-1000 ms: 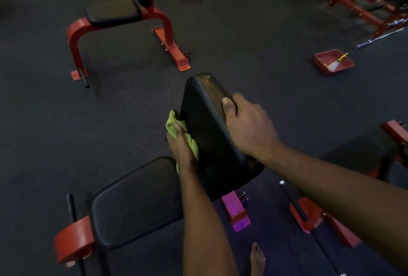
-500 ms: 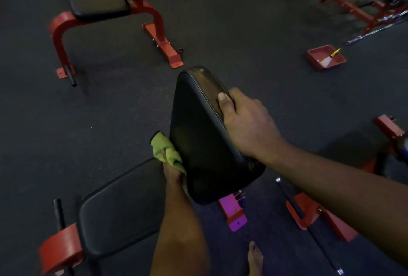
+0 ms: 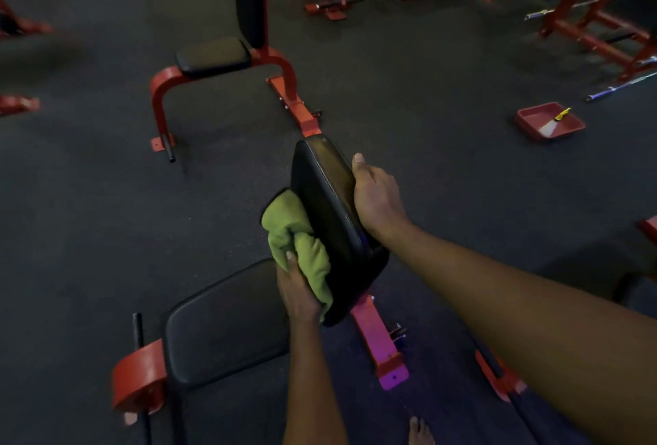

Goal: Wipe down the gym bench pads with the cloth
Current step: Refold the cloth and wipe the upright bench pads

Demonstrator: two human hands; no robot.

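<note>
Head view. The back pad (image 3: pixel 327 195) of a red-framed bench stands tilted in the middle of the picture, and everything here is placed from it.

The cloth (image 3: pixel 297 227), green and bunched into thick folds, lies against the pad's front face, on its left edge and lower half. The left hand (image 3: pixel 297 290) comes up from below the pad. Its grip is closed round the lower part of the cloth, with the thumb laid across a fold, and it holds the bundle onto the black vinyl.

The right hand (image 3: pixel 377 195) is on the pad's right edge. Its grip is closed on that edge: the thumb points up along the rim near the top corner, and the fingers curl out of sight behind the pad.

The seat pad (image 3: pixel 227 330) lies flat, below and left of the back pad, just beside its lower end. A frame leg (image 3: pixel 380 341), lit purple, runs out from under the back pad toward the lower right. A bare foot (image 3: pixel 419 430) shows at the bottom edge, well below the pad.

A second bench (image 3: pixel 213 55) stands beyond the pad to its upper left, well apart. Far to the pad's right, a red tray (image 3: pixel 537 117) sits on the dark floor (image 3: pixel 89 231) with a yellow-handled tool (image 3: pixel 558 117) in it.
</note>
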